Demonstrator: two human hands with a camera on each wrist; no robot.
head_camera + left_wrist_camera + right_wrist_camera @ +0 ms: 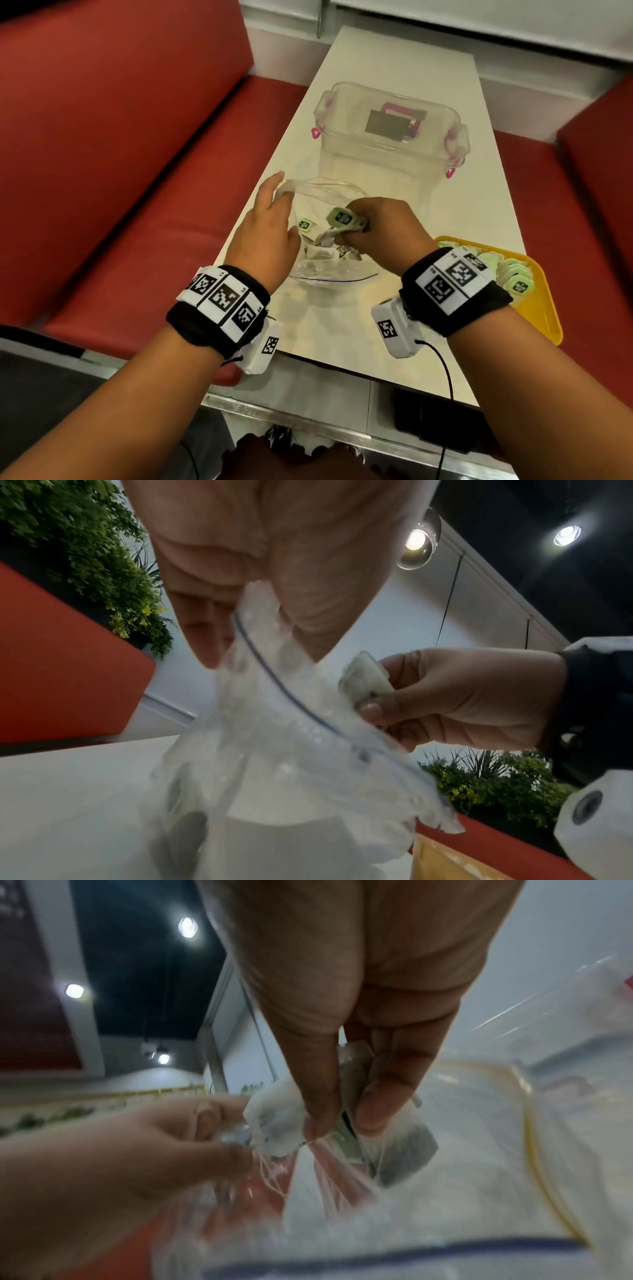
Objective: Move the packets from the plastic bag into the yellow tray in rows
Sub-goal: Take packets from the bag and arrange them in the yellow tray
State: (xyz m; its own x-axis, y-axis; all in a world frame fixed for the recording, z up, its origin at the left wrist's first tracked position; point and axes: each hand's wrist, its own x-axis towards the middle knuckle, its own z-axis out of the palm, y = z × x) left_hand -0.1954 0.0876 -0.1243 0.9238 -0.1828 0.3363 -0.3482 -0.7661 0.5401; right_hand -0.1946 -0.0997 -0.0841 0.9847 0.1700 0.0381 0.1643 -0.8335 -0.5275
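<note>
Extraction step: the left hand [265,226] pinches the plastic bag [318,260] rim; right hand [383,236] fingers clamp tea packets [342,219]. Next, placement beside rows in the yellow tray [544,308].

head view looks steeply down, fingers mid-frame. each wrist view looks up along its palm, very near its own fingertips. all three share the plastic bag [320,240] between both hands' fingers.
</note>
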